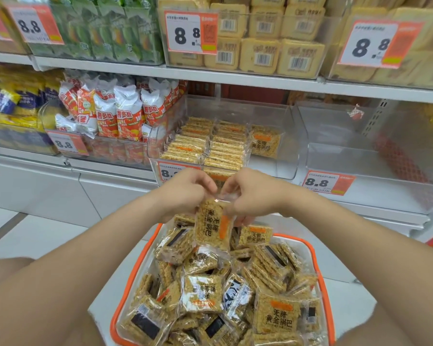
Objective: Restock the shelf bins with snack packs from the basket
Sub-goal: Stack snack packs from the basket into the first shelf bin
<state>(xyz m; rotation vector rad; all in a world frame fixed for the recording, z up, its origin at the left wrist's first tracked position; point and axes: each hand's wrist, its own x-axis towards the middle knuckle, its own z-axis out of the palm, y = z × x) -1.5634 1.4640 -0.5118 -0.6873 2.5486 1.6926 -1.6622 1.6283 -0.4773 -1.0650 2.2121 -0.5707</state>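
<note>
A golden rice-crisp snack pack [214,224] hangs upright between both hands, above the basket. My left hand [185,192] pinches its top left edge and my right hand [248,193] pinches its top right edge. Below, the white basket with an orange rim [316,265] holds several more of the same packs in a loose heap. Straight ahead, a clear shelf bin [283,136] holds two neat rows of these packs on its left side and one upright pack [265,141] behind them; its right side is bare.
To the right stands another clear bin [340,136] with almost nothing in it. Left of the target bin sits a bin of red-and-white snack bags [115,113]. The upper shelf carries green bags and beige packs behind 8.8 price tags. White floor tiles lie at left.
</note>
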